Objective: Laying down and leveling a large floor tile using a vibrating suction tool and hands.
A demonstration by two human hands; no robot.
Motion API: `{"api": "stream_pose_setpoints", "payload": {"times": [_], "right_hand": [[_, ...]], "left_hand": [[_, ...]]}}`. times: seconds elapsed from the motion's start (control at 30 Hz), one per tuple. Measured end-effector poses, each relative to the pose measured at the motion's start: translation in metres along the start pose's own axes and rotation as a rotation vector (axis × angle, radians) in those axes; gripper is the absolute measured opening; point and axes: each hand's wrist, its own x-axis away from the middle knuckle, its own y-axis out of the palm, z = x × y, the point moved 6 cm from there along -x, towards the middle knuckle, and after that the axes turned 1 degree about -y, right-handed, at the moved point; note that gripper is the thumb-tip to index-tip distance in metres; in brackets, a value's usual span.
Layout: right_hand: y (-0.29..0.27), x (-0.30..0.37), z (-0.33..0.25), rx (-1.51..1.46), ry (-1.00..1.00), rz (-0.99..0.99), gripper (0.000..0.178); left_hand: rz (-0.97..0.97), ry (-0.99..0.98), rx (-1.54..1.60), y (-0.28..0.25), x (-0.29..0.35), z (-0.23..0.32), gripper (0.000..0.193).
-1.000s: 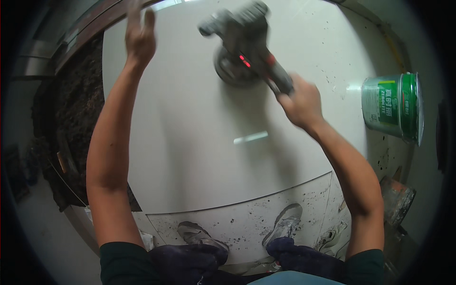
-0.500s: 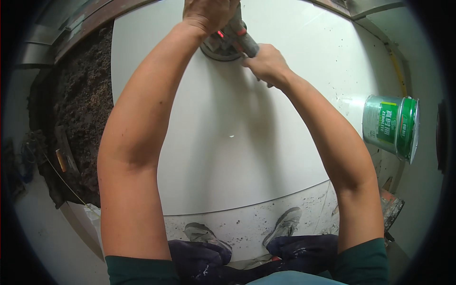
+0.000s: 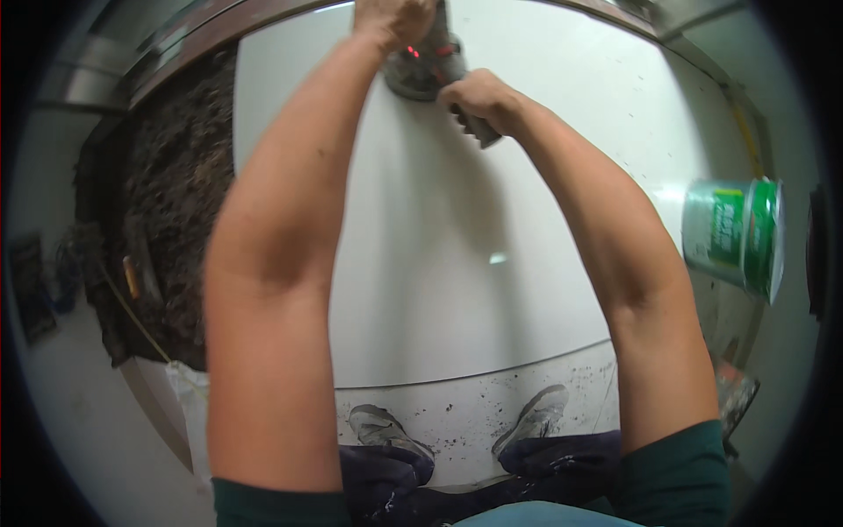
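Observation:
At the far side of a large white tile (image 3: 421,281) stands a dark handheld tile vibrator (image 3: 414,77) with a round base and small red lights. My left hand (image 3: 393,19) is closed over its upper part; its fingers are partly cut off by the top edge of the view. My right hand (image 3: 483,98) is wrapped round the grey handle (image 3: 481,132), whose ribbed end sticks out below the fist. The round base rests on the tile, as far as I can see.
Rough dark mortar (image 3: 176,184) lies left of the tile, with an orange-handled tool (image 3: 132,277) on it. A green and silver bucket (image 3: 724,233) stands at the right. My shoes (image 3: 386,429) are on the speckled floor (image 3: 461,422) just before the tile's near edge.
The view has shifted slightly, so the tile appears farther right. My right hand has come closer to the vibrator's body, and more of the handle's ribbed end shows. Both hands stay on the tool.

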Motion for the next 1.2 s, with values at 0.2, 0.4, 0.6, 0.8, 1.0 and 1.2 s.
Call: {"api": "stream_pose_setpoints", "payload": {"times": [0.2,0.4,0.6,0.8,1.0,1.2], "right_hand": [[-0.005,0.008,-0.002,-0.044,0.037,0.143,0.077],[-0.002,0.001,-0.004,-0.087,0.146,0.139,0.090],[0.001,0.004,-0.005,-0.097,0.115,0.117,0.085],[-0.001,0.002,-0.003,-0.092,0.115,0.118,0.085],[-0.001,0.002,-0.003,-0.090,0.124,0.133,0.088],[-0.005,-0.001,0.000,-0.069,0.130,0.162,0.096]], "left_hand": [[-0.495,-0.078,-0.245,0.060,0.193,-0.078,0.086],[-0.488,-0.093,-0.289,0.055,0.198,-0.073,0.089],[-0.503,-0.109,-0.274,0.055,0.195,-0.075,0.090],[-0.491,-0.101,-0.271,0.057,0.192,-0.075,0.090],[-0.483,-0.091,-0.282,0.057,0.194,-0.075,0.089],[-0.251,-0.149,-0.094,0.041,0.156,-0.094,0.068]]}}
